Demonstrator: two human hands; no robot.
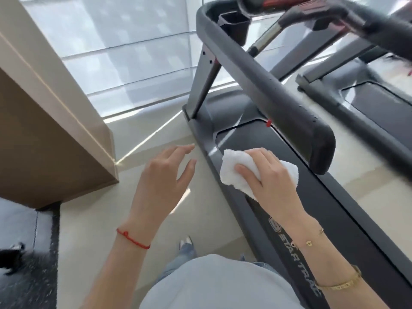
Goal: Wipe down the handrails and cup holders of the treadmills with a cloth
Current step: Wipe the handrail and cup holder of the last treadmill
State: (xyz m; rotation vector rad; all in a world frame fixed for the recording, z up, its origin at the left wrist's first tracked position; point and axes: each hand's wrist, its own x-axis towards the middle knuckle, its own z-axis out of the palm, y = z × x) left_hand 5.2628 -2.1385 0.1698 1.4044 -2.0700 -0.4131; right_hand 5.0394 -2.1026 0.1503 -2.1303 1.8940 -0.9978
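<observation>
The right hand was closed round a folded white cloth, thumb across its near face and fingers wrapped over the top. It hung in the air over the near side rail of the treadmill, w/ no contact to the deck that I could see. The left hand was empty, fingers spread and relaxed, palm down over the pale floor just left of the machine, holding nothing.

The key relation: the nearest handrail lay ahead of and above the cloth, to its right. Its rounded free end sat just beyond the right hand's knuckles, apart from them, not touching. From there the rail's long axis ran up and away toward the top left, rising to the console, so it pointed w/ its blunt end at the person and its far end at the cup holder, a dark pocket tucked inside the bend at the head of the rail. The right hand was clearly nearer the rail than the left, approx. in line w/ its end already.

Judging from this, the next wipe would start at the free end and travel along the axis toward the console. A second treadmill stood beyond, well apart, its bar blurred.
</observation>
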